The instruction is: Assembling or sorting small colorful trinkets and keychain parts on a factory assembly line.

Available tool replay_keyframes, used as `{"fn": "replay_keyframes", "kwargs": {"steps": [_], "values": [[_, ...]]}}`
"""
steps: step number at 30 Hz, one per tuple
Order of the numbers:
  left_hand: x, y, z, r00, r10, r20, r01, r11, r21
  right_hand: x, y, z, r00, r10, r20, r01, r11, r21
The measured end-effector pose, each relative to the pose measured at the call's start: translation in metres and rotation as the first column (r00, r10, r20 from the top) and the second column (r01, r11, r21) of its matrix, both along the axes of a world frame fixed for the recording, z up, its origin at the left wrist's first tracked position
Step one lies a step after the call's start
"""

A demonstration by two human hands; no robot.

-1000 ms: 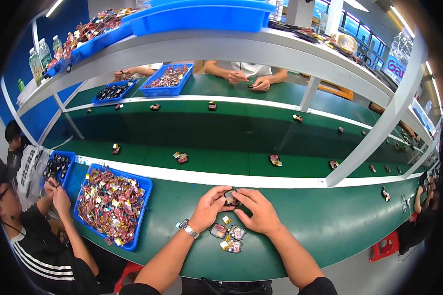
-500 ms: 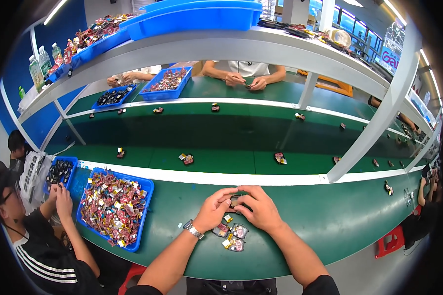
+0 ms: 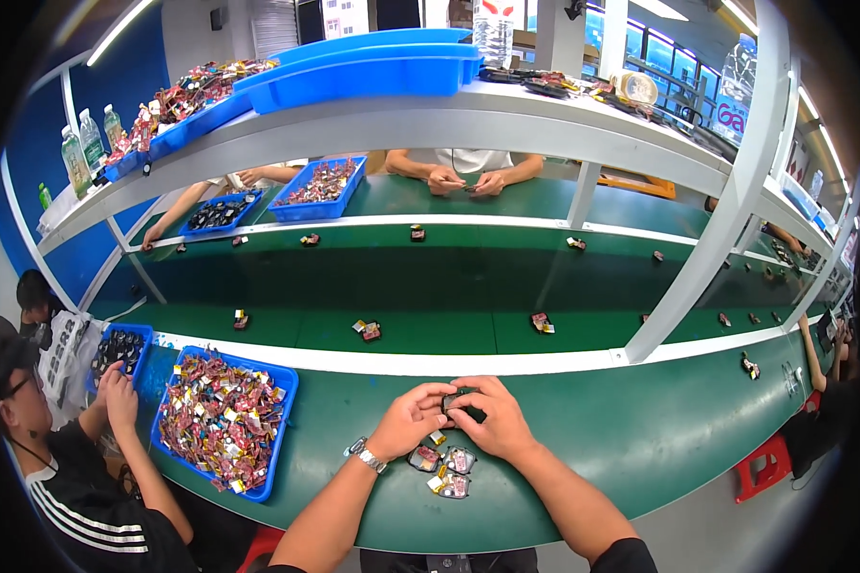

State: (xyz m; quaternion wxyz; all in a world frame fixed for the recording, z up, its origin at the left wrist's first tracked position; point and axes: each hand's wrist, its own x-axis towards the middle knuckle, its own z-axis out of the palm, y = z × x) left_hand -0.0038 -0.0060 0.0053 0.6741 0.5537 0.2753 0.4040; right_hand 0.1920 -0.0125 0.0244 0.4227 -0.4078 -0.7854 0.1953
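Observation:
Both hands meet above the green bench around a small black plastic casing [image 3: 448,405], mostly covered by fingers. My left hand [image 3: 409,420], with a metal-banded watch on its wrist, grips the casing's left side. From the other side my right hand [image 3: 497,418] curls over it, thumb and fingers pressed on it. Just below the hands lie several small dark casings [image 3: 460,460] with red and white parts inside. A small white and yellow piece [image 3: 437,437] rests beside them, close under my left hand.
To the left stands a blue tray [image 3: 290,392] heaped with red, wired parts; behind it, another blue tray [image 3: 146,346] holds black casings. A white rail [image 3: 401,361] separates the bench from a green belt [image 3: 430,334] carrying spaced units. A slanted metal post [image 3: 702,229] rises at right. Co-workers sit around.
My fingers have shifted on the casing, the right hand now covering more of it. Across the belt, a co-worker's arm at far left has stretched out to the belt's edge. The view has tilted slightly.

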Motion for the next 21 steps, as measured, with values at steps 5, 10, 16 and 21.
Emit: {"fn": "replay_keyframes", "kwargs": {"steps": [5, 10, 16, 21], "values": [[0.001, 0.0, -0.004, 0.999, 0.003, 0.049, 0.0, 0.998, -0.064, 0.0, -0.003, 0.001, 1.0, -0.008, -0.028, 0.007, 1.0, -0.024], [0.004, 0.0, -0.006, 0.999, 0.049, -0.01, -0.05, 0.996, -0.076, 0.007, -0.002, -0.001, 0.996, 0.084, -0.018, -0.085, 0.991, -0.108], [0.005, 0.0, -0.007, 0.998, 0.057, 0.023, -0.054, 0.994, -0.096, 0.001, -0.003, -0.004, 1.0, -0.007, -0.028, 0.007, 1.0, -0.013], [0.002, 0.002, -0.011, 0.998, 0.055, 0.01, -0.054, 0.991, -0.125, -0.005, -0.006, -0.008, 0.998, -0.03, -0.053, 0.032, 0.999, 0.026]]}}
